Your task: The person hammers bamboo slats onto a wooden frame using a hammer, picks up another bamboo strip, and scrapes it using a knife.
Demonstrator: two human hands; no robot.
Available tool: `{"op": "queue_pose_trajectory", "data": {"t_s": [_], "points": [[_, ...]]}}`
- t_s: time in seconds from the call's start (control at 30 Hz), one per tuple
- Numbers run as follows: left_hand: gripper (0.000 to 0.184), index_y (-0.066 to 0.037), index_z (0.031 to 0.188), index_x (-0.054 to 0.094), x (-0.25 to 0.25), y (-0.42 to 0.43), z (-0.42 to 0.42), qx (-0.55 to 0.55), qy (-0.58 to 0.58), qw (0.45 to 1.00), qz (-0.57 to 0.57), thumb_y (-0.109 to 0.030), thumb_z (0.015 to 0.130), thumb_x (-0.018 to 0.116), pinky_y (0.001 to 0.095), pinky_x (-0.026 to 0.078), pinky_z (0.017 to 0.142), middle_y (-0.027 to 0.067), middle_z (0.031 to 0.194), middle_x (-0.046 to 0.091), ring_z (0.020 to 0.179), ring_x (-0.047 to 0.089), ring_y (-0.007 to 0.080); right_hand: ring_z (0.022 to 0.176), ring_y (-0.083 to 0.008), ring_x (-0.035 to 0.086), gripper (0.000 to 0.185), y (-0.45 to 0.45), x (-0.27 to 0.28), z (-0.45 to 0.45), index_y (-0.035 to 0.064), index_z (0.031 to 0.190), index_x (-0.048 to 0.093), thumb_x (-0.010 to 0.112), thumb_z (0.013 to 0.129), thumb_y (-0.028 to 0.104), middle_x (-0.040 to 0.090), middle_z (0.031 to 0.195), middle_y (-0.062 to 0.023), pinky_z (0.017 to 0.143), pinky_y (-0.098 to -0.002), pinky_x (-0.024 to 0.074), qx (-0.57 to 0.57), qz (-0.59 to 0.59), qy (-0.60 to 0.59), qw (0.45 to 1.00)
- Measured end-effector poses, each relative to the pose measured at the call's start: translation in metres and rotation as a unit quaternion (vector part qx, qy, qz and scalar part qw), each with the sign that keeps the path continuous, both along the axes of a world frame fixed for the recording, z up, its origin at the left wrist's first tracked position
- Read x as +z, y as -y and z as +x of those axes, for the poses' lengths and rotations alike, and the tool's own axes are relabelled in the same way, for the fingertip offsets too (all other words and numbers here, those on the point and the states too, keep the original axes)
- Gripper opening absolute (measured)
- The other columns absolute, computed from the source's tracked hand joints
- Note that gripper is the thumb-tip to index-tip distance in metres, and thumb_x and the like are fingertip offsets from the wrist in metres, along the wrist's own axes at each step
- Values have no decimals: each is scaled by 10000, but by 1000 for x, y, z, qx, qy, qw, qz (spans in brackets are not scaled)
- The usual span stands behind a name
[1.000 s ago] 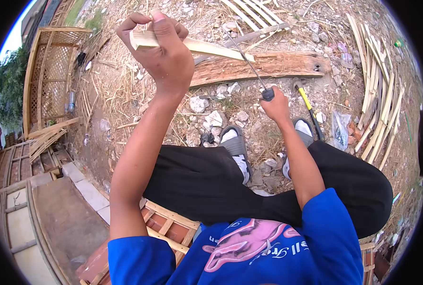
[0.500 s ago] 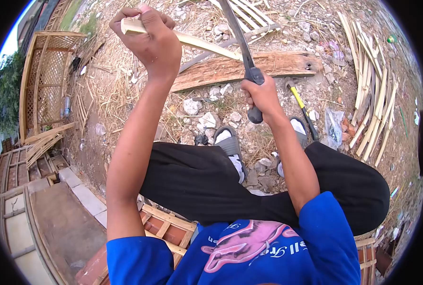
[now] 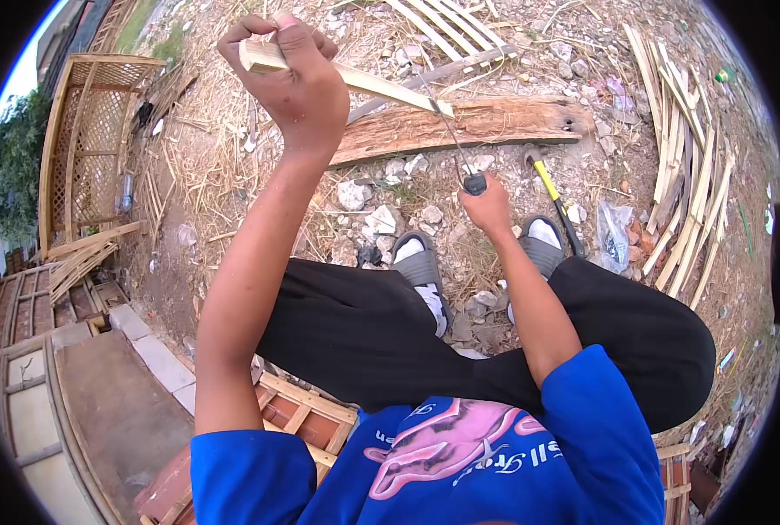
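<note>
A rough plank [image 3: 521,119] lies across the upper centre of the frame, overlapped from the upper left by a pale wooden strip [image 3: 386,85]. A black-handled machete [image 3: 474,185] stands edge-on by the strip's far end. The left hand [image 3: 298,96] pinches the strip; the right hand's [image 3: 490,207] fingers wrap the machete.

1. The strip [image 3: 381,85], pale, slim and straight, was held in the left hand [image 3: 292,92] and slanted down, its far end over the plank [image 3: 517,118].
2. The knife [image 3: 475,183], long and black-handled, was gripped in the right hand [image 3: 488,210]; seen nearly edge-on, it crossed the strip near its far end.
3. The plank, brown, rough and splintered, lay flat; dark holes marked its right end.
</note>
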State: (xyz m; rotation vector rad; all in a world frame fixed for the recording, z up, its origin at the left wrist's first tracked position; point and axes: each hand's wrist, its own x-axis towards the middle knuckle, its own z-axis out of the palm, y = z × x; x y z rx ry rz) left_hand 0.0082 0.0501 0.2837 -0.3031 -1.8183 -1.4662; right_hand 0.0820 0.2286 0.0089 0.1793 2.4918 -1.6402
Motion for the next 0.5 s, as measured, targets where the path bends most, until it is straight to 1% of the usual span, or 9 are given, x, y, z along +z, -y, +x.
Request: {"op": "queue_pose_trajectory", "data": {"t_s": [0.03,0.1,0.13,0.23,0.27,0.37,0.4,0.43,0.5], "points": [[173,-103,1049,289,1,6,-2,8,3,1000,13,-146,998,450,251,436,552,34,662,492,575,494,92,578,-230,604,197,-1,-6,-4,17,801,610,699,694,156,630,670,-98,565,-356,475,12,-46,36,998],[172,-101,1060,285,-1,10,-3,22,14,1000,7,-154,1002,438,267,452,570,43,700,493,589,494,101,489,-168,547,158,-4,-11,-5,31,776,588,684,710,138,591,620,-56,474,-328,433,37,-139,116,983],[173,-100,1062,284,0,8,-4,25,14,1000,-1,-157,1003,436,271,455,574,46,710,493,590,496,104,425,-100,462,117,-11,11,-11,67,753,547,657,724,95,527,577,-6,397,-282,355,38,-236,251,938],[174,-101,1066,281,-1,11,-10,43,11,999,-7,-161,1002,431,281,463,577,49,708,497,589,498,111,416,-90,446,117,-24,41,-22,75,761,524,636,729,65,498,562,6,385,-271,351,62,-281,344,894],[173,-102,1067,280,0,13,-15,50,7,999,-9,-161,1001,429,284,464,578,50,702,500,588,498,113,424,-88,445,110,-22,55,-23,73,763,526,631,733,63,491,565,10,389,-265,351,48,-291,361,885],[171,-107,1064,281,1,19,-19,66,23,997,16,-156,998,431,287,462,574,49,690,504,588,501,114,436,-79,436,108,4,104,-19,74,767,532,636,743,89,497,585,12,397,-274,348,23,-250,221,942],[178,-99,1058,281,4,16,-19,61,19,998,9,-136,985,439,298,472,577,71,711,514,591,508,126,487,-87,457,126,8,121,-21,54,789,541,649,741,96,517,612,0,451,-280,379,44,-199,115,972],[186,-91,1051,280,8,7,-19,59,17,998,1,-116,972,447,309,483,580,93,732,524,594,515,139,531,-114,507,165,7,143,-28,43,811,557,677,724,116,559,646,-28,508,-293,417,55,-170,34,983],[187,-85,1044,285,7,7,-19,79,20,997,-1,-94,960,452,318,505,600,117,749,531,613,547,159,618,-168,606,256,4,178,-39,21,854,589,732,690,156,644,713,-82,623,-319,494,80,-109,-123,983]]}}
